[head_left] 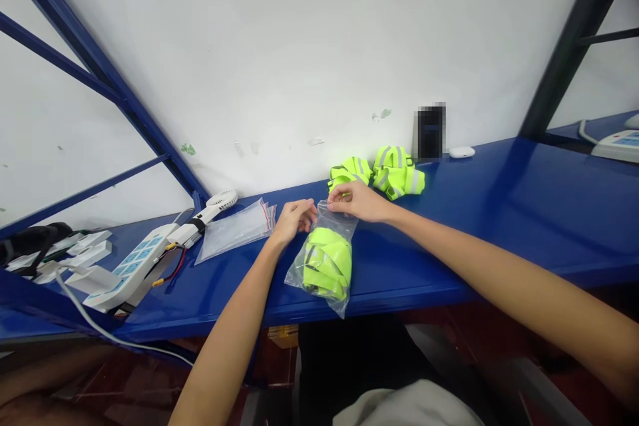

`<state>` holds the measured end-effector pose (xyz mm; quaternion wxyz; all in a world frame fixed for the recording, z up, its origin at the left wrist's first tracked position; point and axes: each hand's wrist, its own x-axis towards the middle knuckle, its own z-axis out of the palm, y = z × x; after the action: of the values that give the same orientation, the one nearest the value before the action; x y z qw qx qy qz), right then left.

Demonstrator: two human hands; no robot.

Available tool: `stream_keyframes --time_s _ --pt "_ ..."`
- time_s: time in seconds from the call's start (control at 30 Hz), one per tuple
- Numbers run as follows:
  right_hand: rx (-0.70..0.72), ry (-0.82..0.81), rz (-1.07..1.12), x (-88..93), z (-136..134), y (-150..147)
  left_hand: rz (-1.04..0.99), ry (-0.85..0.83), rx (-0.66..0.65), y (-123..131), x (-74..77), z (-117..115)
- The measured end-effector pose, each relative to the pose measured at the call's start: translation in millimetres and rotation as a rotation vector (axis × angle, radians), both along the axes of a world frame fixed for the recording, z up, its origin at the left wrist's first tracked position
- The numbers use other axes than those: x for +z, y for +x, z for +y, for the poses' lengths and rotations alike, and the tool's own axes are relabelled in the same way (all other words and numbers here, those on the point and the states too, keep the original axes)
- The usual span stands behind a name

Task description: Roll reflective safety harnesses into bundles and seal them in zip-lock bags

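A clear zip bag (294, 273) lies on the blue table near its front edge, its mouth pointing toward the wall. Inside it is a bundled fluorescent yellow-green strap or vest with grey reflective bands (327, 263); the exact kind is unclear. My right hand (357, 202) pinches the bag's upper edge between thumb and finger. At the left end of the mouth, my left hand (298, 218) has its fingers curled against the bag's edge, with the fingertip contact partly hidden. Two more yellow-green reflective bundles (398, 172) sit behind my right hand, against the wall.
Flat clear bags with red seal lines (237, 229) lie left of my left hand. Beyond them are a white handheld fan (222, 200), a power strip (132, 266) and a cable with a yellow connector (158, 282). A blurred dark object (430, 132) and a white case (462, 152) stand back right.
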<state>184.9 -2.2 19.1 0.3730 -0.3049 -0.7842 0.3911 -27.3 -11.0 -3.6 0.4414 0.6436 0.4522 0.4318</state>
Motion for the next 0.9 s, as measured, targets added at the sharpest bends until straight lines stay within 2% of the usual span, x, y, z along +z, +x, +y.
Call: stream_keyframes --time_s 0.17,0.4,0.5,0.6,0.7,0.8,0.9 --pt "-0.014 0.090 -0.033 -11.7 1 -8 0.076 0.011 -0.069 6 -1.1 -5" --pt "-0.062 0.112 -0.005 -25.9 -1 -13 -0.217 -0.127 -0.110 8 -5.4 -1" --pt "-0.062 0.065 -0.083 -27.3 -2 -14 -0.263 -0.170 -0.036 9 -7.2 2" --pt "-0.098 0.111 -0.192 -29.0 -1 -16 -0.187 -0.141 0.131 9 -9.0 6" --pt "-0.101 0.197 -0.255 -31.3 -2 -18 -0.047 -0.116 0.238 9 -10.2 8" --pt "-0.111 0.228 -0.301 -32.5 -4 -19 0.125 -0.003 0.297 11 -10.5 8" --pt "-0.118 0.238 -0.308 -32.0 -6 -18 0.256 0.160 0.300 11 -9.8 5"
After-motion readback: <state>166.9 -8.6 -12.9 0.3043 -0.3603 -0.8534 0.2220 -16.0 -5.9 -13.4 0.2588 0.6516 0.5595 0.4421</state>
